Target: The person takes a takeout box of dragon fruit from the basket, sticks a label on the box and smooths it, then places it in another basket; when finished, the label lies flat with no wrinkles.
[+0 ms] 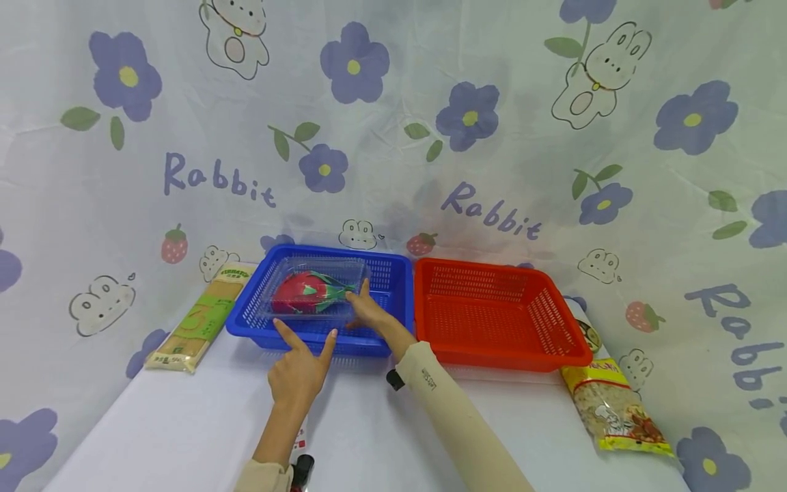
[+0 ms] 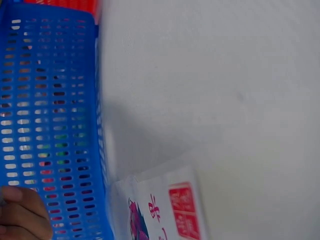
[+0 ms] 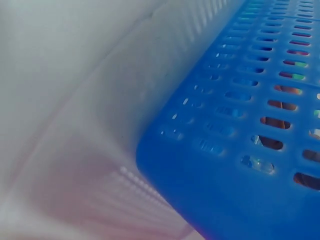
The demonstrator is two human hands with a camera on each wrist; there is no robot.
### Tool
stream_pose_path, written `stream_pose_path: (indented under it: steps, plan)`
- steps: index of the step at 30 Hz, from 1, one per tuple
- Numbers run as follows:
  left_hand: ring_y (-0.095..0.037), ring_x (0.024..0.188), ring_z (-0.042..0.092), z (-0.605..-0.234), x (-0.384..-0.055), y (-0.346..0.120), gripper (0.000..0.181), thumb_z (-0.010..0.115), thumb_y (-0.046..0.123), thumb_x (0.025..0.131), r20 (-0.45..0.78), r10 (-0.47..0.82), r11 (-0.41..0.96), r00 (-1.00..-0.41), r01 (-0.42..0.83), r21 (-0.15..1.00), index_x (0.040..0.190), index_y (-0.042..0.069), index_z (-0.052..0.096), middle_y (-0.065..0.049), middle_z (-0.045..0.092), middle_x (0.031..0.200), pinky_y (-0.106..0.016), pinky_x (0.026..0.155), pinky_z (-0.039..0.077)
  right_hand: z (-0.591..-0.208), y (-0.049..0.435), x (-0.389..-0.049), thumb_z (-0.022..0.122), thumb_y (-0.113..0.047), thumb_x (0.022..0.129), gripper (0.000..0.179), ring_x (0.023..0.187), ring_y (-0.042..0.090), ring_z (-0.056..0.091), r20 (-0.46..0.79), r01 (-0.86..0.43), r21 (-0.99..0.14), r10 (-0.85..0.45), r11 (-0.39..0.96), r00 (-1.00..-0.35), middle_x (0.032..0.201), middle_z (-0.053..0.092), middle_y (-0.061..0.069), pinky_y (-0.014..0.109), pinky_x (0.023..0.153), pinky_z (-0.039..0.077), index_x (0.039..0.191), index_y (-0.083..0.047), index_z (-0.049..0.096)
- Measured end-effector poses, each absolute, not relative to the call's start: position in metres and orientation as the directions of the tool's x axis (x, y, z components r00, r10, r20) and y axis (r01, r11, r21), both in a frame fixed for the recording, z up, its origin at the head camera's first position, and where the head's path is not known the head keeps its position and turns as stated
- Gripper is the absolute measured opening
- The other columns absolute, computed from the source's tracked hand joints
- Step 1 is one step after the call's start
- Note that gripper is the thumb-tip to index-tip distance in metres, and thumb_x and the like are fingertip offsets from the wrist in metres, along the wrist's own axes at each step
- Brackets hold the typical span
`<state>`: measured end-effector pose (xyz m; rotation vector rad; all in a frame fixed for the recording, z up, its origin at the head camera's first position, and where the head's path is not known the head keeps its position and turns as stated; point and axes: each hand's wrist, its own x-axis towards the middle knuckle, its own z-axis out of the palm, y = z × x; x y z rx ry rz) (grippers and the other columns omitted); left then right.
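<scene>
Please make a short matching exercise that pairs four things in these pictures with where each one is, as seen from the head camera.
Things
1. red-and-green fruit
2. green-and-tan pack
3. yellow-ended bag
4. white packet

Places
A. left of the blue basket
B. in front of that basket
C. seen through a clear plastic box
D. by the red basket's near right corner

Pairs: 1-C, 2-A, 3-D, 4-B
</scene>
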<state>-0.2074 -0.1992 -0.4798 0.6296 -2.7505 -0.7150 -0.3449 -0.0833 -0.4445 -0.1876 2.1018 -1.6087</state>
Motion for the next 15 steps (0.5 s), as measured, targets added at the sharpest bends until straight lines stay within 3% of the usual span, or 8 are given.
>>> stream_pose_path:
  steps: [10,15]
  plan:
    - [-0.023,0.040,0.047,-0.4791,-0.2064,-0.1987,0.122,0.019,0.089,0.083,0.123,-0.457,0.794,-0.881,-0.342,0.502,0.148,-0.003,-0.028,-0.009,0.048,0.046,-0.032,0.038,0.034,-0.4433,-0.0854,-0.3445,0.040,-0.028,0.106,0.076,0.095,0.045,0.068,-0.295,0.213,-0.942,-0.342,0.259,-0.892,0.163,0.006,0.026,0.049,0.086,0.056,0.159,-0.016,-0.014]
    - [-0.023,0.039,0.047,-0.4794,-0.2063,-0.1988,0.122,0.018,0.089,0.083,0.123,-0.458,0.796,-0.880,-0.345,0.498,0.148,-0.003,-0.027,-0.008,0.048,0.045,-0.031,0.038,0.033,-0.4429,-0.0845,-0.3438,0.041,-0.026,0.106,0.076,0.114,0.048,0.060,-0.296,0.237,-0.949,-0.335,0.207,-0.895,0.164,0.002,0.024,0.051,0.087,0.054,0.159,-0.016,-0.013]
